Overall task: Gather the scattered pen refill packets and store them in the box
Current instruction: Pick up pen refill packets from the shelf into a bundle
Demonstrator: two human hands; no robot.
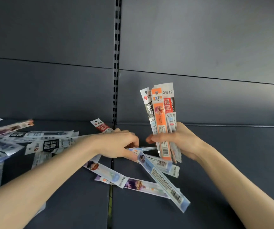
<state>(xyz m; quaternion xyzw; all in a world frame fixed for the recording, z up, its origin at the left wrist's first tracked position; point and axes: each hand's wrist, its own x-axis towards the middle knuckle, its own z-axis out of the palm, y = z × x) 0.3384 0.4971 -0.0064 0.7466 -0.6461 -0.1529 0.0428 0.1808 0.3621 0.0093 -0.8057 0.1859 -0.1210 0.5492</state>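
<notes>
The right hand (179, 141) clasps an upright bundle of packets (161, 113) low down while the left hand (121, 144) pinches a blue packet (162, 177) by its end among those strewn on the shelf (232, 162) (light, slick, floppy; probably steadier gripped mid-length).

Orange packet (159, 113): header reads "宝石". Red packet (168, 105): "错芯", with "13" below it. Grey packet (149, 109): heart logo, "刷", "笔", "GR1". Black-label packet (50, 145): "GR19", remainder unclear. Blue packet (166, 179): barcode; printed line illegible.
</notes>
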